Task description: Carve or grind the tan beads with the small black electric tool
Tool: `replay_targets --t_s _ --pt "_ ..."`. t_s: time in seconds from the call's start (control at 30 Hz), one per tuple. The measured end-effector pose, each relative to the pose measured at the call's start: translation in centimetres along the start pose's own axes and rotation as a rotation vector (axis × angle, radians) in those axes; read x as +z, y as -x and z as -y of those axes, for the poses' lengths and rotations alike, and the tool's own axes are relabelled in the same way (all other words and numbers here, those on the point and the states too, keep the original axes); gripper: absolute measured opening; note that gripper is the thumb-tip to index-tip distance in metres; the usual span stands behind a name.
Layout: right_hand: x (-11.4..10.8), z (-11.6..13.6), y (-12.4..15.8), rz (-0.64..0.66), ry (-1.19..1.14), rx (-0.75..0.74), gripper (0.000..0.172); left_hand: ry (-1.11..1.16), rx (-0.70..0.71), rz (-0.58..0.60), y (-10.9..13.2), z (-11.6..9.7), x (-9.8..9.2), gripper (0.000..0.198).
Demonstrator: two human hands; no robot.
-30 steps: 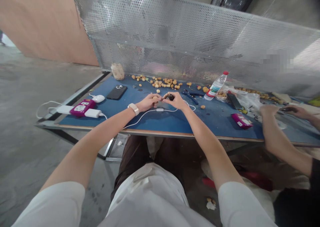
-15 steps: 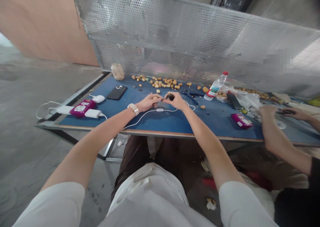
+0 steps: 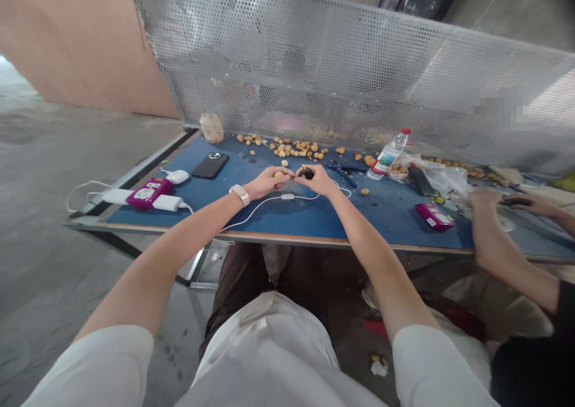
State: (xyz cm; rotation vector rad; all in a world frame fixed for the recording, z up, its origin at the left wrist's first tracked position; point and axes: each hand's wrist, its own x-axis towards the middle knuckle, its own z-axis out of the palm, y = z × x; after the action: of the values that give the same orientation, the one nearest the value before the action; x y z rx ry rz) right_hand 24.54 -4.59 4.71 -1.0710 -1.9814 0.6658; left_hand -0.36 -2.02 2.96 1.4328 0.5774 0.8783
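Just above the blue tabletop (image 3: 309, 218), my two hands meet close together near the middle. My left hand (image 3: 265, 184) is closed round a small round tan piece (image 3: 278, 174), potato-like in look, whose top shows between the fingers. My right hand (image 3: 320, 182) grips a small black-handled tool (image 3: 307, 172); its thin tip points left to the left fingers, and whether it touches the tan piece I cannot tell. Beneath both hands runs a white cable (image 3: 256, 207) with an inline block (image 3: 287, 197). Blue-handled pliers (image 3: 345, 175) lie right of my right hand.
Many loose tan pieces (image 3: 299, 148) lie along the perforated metal panel (image 3: 314, 66). At left are a phone (image 3: 210, 165), a purple pack (image 3: 150, 193) and a white mouse-shaped thing (image 3: 178, 176). A bottle (image 3: 389, 154), another purple pack (image 3: 434, 217) and a co-worker's hands (image 3: 485, 200) are at right.
My hands stay in nearly the same place, with slightly more of the tan piece showing in the left. The co-worker's hands at the right have shifted slightly.
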Motion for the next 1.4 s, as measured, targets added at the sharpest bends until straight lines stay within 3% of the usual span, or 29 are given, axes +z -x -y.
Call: replay_targets --t_s 0.43,0.67,0.9,1.17,1.4 --pt "0.0 -0.5 0.0 -0.003 -0.003 0.008 0.062 -0.043 0.029 -0.014 0.2 -0.4 0.3 0.039" --pt "0.2 -1.1 -0.4 -0.022 0.022 -0.065 0.058 -0.049 0.030 -0.028 0.2 -0.4 0.1 0.037" --pt "0.3 -1.7 -0.7 -0.066 0.037 -0.087 0.052 -0.029 0.030 -0.056 0.1 -0.4 0.3 0.047" --pt "0.2 -2.0 -0.5 -0.079 0.042 -0.142 0.055 0.031 0.027 -0.012 0.0 -0.1 0.0 0.055" --pt "0.2 -1.8 -0.4 -0.073 0.039 -0.159 0.056 0.058 0.004 0.018 0.0 -0.1 -0.1 0.049"
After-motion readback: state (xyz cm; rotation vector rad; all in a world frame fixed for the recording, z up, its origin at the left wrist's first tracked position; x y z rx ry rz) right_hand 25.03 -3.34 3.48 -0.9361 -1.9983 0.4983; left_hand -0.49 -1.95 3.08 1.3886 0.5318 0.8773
